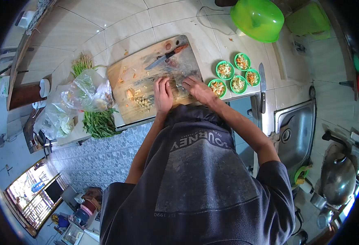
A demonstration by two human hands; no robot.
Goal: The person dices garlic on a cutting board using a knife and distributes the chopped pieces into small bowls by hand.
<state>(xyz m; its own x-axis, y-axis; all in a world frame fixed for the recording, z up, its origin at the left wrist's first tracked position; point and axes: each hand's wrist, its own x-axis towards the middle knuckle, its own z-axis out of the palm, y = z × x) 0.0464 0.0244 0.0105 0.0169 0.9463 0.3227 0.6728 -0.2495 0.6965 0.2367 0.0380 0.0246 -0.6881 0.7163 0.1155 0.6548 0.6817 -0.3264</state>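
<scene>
My left hand [163, 94] rests on the wooden cutting board [146, 61], fingers bent, right of a pile of pale chopped pieces [142, 103]. Across a small gap, my right hand [197, 90] touches the board near its right edge. Its fingertips are bent over the surface, and whatever may be under them is too small to make out. Beyond both hands lies a knife [166, 56] with an orange and black handle. Orange bits [130, 94] are scattered on the board's left part.
Several small green bowls of chopped vegetables [238, 84] stand to the right, beside another knife [262, 87]. Further right is a metal sink [296, 139]. Plastic bags [81, 92] and leafy greens [99, 123] lie left of the board. A large green basin [258, 19] stands at the back.
</scene>
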